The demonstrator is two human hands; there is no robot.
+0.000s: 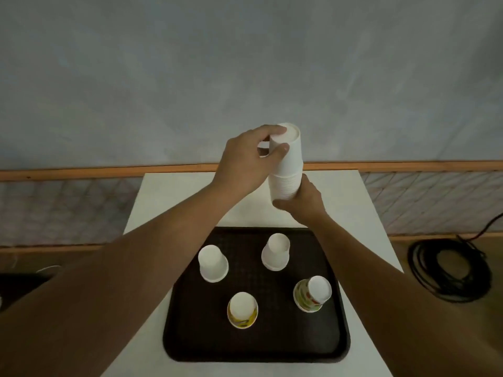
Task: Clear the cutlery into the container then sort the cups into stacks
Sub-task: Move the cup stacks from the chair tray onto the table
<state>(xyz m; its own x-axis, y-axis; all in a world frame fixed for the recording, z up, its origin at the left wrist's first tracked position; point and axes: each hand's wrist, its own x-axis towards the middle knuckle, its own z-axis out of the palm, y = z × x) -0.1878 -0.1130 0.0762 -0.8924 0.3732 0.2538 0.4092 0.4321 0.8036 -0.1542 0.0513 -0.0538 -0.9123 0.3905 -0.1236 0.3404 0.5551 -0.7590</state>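
Holding a stack of white cups upside down in the air between them, both hands are occupied: the right hand is wrapped round the lower end of the stack, and the left hand pinches the top cup between thumb and fingers just above it. Whether that cup is fully seated cannot be determined. No cutlery and no container appear anywhere in view, so the first part of the task cannot be confirmed from here; none lies on the tray, which suggests it is done. Sorting is judged part-complete. Four cups stand loose and inverted on the tray, below the hands and nearer the person, all apart from one another: a plain white cup under the left forearm, a second plain white cup directly beneath the stack, a yellow-patterned cup nearest the person, and a green-and-red patterned cup beside the right forearm. Outstanding, by judgement: the two plain cups to join the held stack, the two patterned cups to form their own, and the stack to be set down on the bench. A coiled cable lies on the floor well to the right of the right hand.
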